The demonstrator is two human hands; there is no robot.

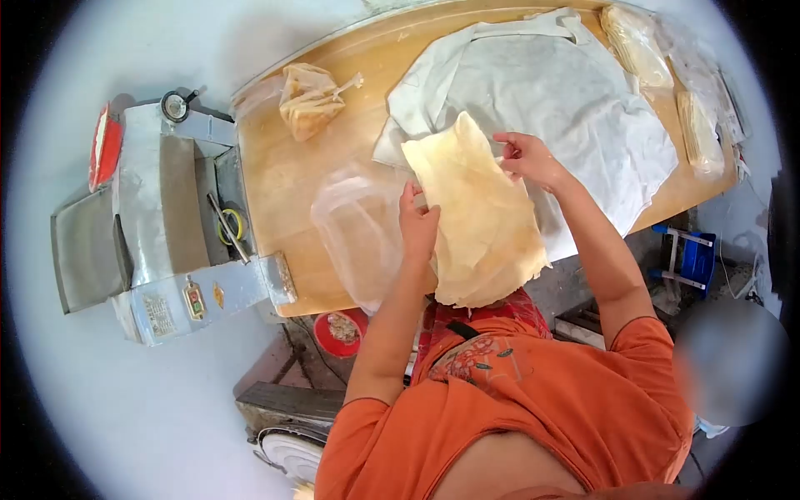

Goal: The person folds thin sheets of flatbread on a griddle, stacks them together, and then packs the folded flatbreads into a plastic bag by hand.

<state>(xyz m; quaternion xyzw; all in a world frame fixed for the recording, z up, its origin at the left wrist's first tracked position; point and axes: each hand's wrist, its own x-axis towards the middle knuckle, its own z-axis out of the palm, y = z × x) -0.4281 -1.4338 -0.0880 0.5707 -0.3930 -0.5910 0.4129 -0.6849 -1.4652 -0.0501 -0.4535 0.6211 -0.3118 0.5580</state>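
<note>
A floppy pale-yellow sheet (483, 221), thin with ragged edges like tofu skin or rolled dough, hangs between my hands over the table's front edge. My left hand (419, 223) grips its left edge, fingers curled and thumb toward the sheet. On the upper right edge, my right hand (533, 160) pinches it between thumb and fingers. Whether it is one layer or several I cannot tell. Left of my left hand lies a clear plastic bag (350, 233), spread flat. A large grey-white cloth (567, 108) covers the table behind the sheet and reaches past my right hand.
On the wooden table (279, 192) is a tied plastic bag of yellowish pieces (310, 104). Clear packs of pale sheets (637, 46) lie at the right end. A metal roller machine (162, 225) adjoins the left end. Below are a red basin (340, 333) and a blue stool (697, 260).
</note>
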